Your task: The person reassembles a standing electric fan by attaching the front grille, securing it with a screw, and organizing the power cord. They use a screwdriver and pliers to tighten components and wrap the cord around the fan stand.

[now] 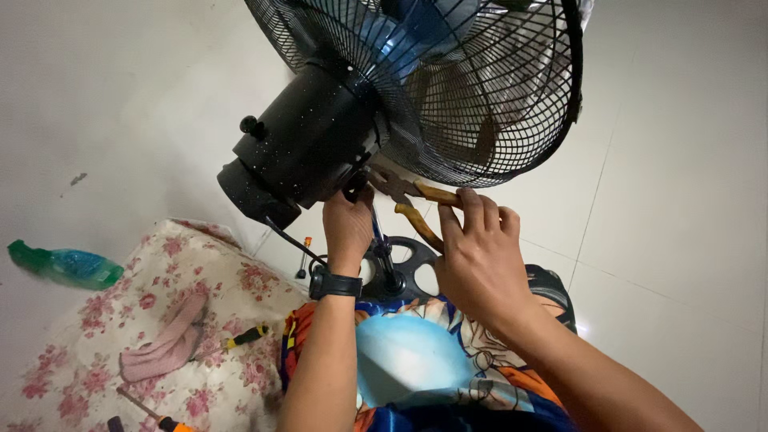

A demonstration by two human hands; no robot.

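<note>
My right hand [478, 254] squeezes the pliers [416, 202] shut under the fan motor [308, 144] while my left hand [347, 226] pinches the joint; I should turn slowly, squarely.

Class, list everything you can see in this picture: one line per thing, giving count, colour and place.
fan: one, black grille and motor housing, blue blades, top centre
pliers: one, orange handles, under the fan
screwdrivers: three, on floral cloth and floor
floral cloth: one, cream with pink flowers, lower left
bottle: one, green, left floor
wristwatch: one, black, left wrist
left hand: at the motor's underside
right hand: gripping the pliers
</note>
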